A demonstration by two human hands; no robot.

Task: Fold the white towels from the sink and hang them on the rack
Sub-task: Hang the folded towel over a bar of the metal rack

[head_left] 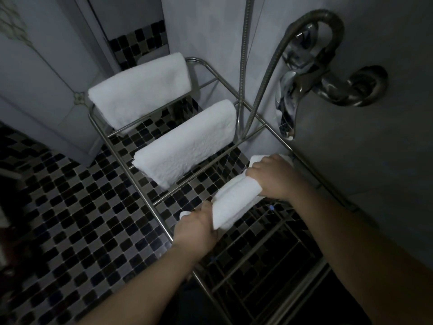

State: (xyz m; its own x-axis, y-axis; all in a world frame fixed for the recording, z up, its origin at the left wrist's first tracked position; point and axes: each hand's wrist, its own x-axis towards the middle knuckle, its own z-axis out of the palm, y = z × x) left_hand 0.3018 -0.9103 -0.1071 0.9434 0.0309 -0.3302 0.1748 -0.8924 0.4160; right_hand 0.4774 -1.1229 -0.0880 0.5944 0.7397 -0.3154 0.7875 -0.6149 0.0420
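Note:
A steel towel rack (pixel 131 170) stands over the tiled floor. One folded white towel (pixel 140 90) hangs over its far bar, and a second folded towel (pixel 187 143) hangs over the middle bar. A third folded white towel (pixel 235 200) lies across the nearest bar. My left hand (pixel 195 227) grips that towel's left end, and my right hand (pixel 273 175) grips its right end against the rack's side rail. The sink is out of view.
A chrome shower mixer (pixel 311 73) with a metal hose (pixel 243 66) sticks out of the wall at the right, just above the rack. Dark checkered mosaic tiles (pixel 70 219) cover the floor. Lower rack bars (pixel 257 259) run beneath my arms.

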